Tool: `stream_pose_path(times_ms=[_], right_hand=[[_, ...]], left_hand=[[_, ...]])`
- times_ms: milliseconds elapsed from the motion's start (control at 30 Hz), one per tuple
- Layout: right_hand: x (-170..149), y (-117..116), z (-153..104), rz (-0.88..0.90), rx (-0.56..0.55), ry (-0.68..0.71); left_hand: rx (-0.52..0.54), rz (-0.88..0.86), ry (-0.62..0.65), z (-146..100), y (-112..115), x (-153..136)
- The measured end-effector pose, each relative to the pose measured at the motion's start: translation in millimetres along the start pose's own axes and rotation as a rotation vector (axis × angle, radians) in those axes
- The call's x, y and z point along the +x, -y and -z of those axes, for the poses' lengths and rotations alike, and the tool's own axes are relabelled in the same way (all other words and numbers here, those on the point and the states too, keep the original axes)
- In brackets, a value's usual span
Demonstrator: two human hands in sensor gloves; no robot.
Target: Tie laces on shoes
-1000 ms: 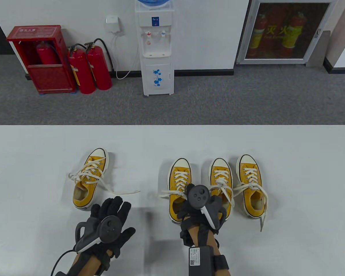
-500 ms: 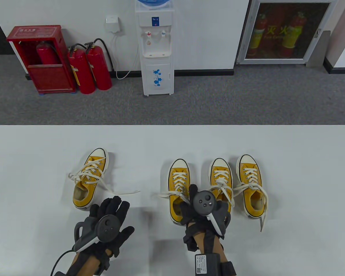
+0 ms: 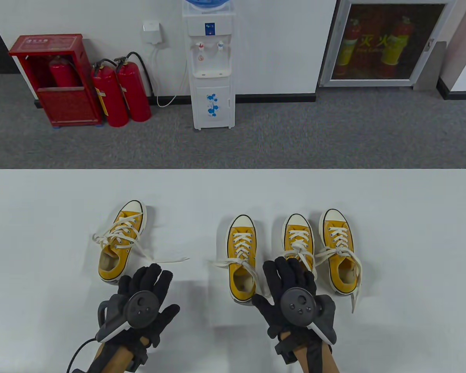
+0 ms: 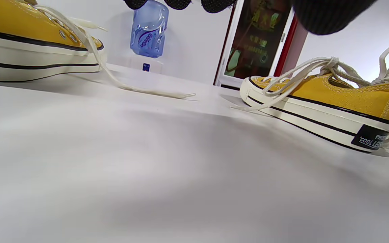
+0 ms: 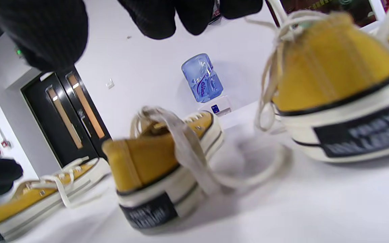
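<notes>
Table view, four yellow shoes [image 3: 241, 258], two hands [image 3: 291, 295]

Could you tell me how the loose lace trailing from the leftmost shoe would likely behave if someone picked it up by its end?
The lace would probably hang limp: it lies flat and wavy on the table, following the surface. It looks light, so it should lift easily. Pulled further, it may tug the leftmost shoe, since it is threaded through the eyelets.

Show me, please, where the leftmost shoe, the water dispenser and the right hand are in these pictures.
leftmost shoe [image 3: 121, 243]: table view, on its laced yellow upper.
water dispenser [image 3: 211, 66]: table view, on its white front panel.
right hand [image 3: 291, 291]: table view, on the glove's back.
</notes>
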State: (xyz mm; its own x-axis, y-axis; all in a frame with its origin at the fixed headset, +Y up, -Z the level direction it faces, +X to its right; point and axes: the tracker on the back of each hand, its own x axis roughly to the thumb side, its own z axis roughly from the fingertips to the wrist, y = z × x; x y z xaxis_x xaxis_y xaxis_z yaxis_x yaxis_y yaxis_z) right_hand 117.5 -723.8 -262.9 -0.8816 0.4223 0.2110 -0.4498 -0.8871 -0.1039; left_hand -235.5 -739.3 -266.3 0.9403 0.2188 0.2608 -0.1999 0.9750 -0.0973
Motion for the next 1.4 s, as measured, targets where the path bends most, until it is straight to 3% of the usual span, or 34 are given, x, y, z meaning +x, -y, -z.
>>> stream_pose_path(times_ms=[200,400,667,833,1033,1300,1400], right_hand=[[-3,-7,-7,-0.058,-0.007,0.032],[2,-11,-7,-0.041,0.003,0.050],[6,-16,-6,-0.051,0.026,0.068],[2,-18,-5,-0.034,0.046,0.055],[1,-14,-5,-0.011,0.033,0.049],[1,-7,-7,0.001,-0.014,0.049],[2,-7,-7,-0.002,-0.014,0.053]], left_hand=[[-0.001,-0.009,-0.010,0,1,-1],[0.064,0.001,-0.064,-2,-13,-11],[0.010,0.013,-0.352,19,-51,-55],[-0.020,-0.139,-0.493,34,-64,-87],[-0.051,-0.179,-0.630,52,-64,-114],[-0.099,-0.024,-0.690,76,-50,-131],[-0.044,0.032,-0.704,82,-46,-136]])
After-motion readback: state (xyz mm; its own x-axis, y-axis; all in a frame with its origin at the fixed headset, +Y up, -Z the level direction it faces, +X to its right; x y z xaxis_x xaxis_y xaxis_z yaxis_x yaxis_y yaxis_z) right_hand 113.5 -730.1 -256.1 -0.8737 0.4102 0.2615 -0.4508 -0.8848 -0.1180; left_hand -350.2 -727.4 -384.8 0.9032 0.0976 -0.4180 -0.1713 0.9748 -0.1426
